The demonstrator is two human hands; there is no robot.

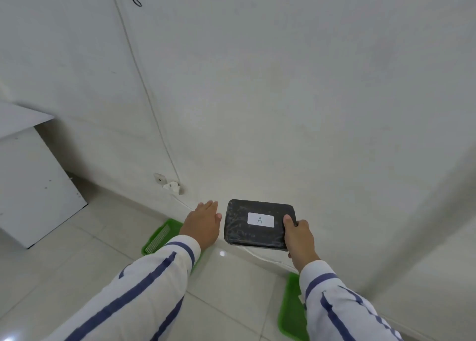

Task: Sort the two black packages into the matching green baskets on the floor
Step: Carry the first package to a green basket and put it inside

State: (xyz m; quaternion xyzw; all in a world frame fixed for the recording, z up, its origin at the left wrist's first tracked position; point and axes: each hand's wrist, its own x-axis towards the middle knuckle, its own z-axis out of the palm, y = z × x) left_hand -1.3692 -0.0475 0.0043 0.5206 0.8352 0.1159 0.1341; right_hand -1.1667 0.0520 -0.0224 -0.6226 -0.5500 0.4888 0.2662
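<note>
- The white wall (283, 83) is filling most of the view, with the tiled floor (231, 289) running along its foot and a white cabinet (31, 186) standing at the left.
- Two green baskets are sitting on the floor well apart: the left basket (161, 235) is lying partly under the left sleeve, and the right basket (292, 312) is lying below the right forearm. Any labels on them are hidden, so which one matches cannot be told.
- The black package (253, 224), flat and bearing a white label (260, 219) reading "A", is being held in the air between the two baskets.
- The right hand (300, 237) is gripping the package at its right corner, thumb on top.
- The left hand (203, 224) is hovering spread and empty just beside the package's left edge.
- Judging by this, the first package is being sorted; the second is not in view. The next move calls for reading the basket marks and lowering the package into basket A.
</note>
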